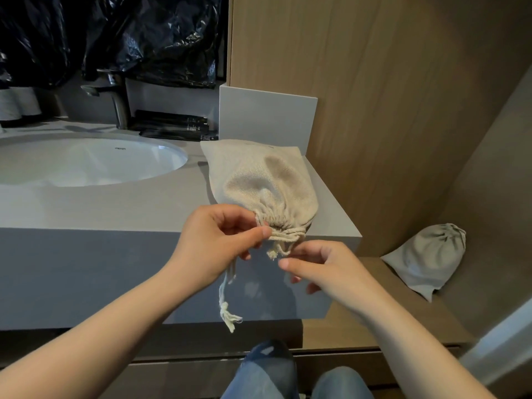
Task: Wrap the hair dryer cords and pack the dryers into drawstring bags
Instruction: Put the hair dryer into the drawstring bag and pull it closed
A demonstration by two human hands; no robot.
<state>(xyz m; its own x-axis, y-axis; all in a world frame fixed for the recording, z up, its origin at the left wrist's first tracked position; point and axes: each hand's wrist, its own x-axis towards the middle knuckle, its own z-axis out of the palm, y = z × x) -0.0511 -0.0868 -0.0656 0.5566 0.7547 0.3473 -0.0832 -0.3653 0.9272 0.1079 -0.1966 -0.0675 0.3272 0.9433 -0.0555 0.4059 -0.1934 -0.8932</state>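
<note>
Lying on the near right corner of the counter, the drawstring bag bulges as if something is packed inside, though no dryer is visible. Its long axis runs roughly twelve to six o'clock, with the flat bottom at twelve and the gathered mouth at six, overhanging the counter edge towards the person.

The left hand sits at about eight o'clock of that mouth, thumb and forefinger pinched together on the puckered neck. A long cord tail hangs from under this hand towards six, ending in a frayed knot.

The right hand is at about four o'clock of the mouth, fingers curled, its forefinger just beside the short cord ends. Whether it grips them I cannot tell.

Both hands are equally near. I judge the coming move turns on the cords leaving the neck on opposite sides, so pulling towards nine and three would cinch it.

A second bag, closed, rests on the lower shelf at three o'clock of the right hand. The sink lies at ten o'clock.
</note>
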